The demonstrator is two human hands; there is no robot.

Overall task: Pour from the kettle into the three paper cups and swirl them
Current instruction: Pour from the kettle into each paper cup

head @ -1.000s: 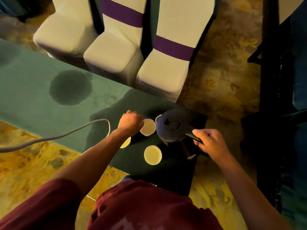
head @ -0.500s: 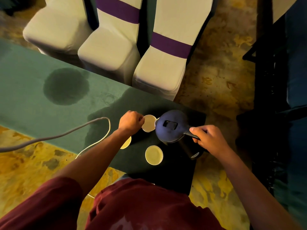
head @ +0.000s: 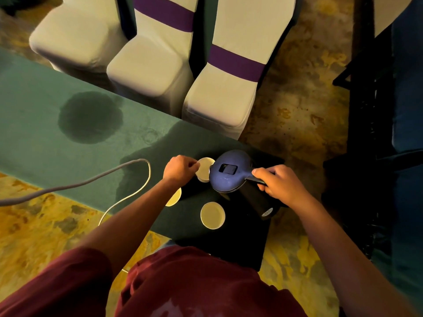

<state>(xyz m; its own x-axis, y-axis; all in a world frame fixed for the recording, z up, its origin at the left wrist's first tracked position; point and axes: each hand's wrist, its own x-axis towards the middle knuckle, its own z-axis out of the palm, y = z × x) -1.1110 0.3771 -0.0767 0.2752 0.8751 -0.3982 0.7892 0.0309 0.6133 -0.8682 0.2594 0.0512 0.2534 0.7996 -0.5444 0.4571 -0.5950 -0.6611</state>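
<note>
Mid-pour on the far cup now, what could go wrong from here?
The kettle is tipped over the far cup, its body hiding part of the rim, so the stream could miss. The left hand pinches that rim, close to any splash. The left forearm hangs over the middle cup and might knock it.

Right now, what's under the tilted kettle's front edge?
The dark round-lidded kettle overlaps the far white paper cup, held by the left hand. Its spout and any stream are hidden under the lid.
</note>
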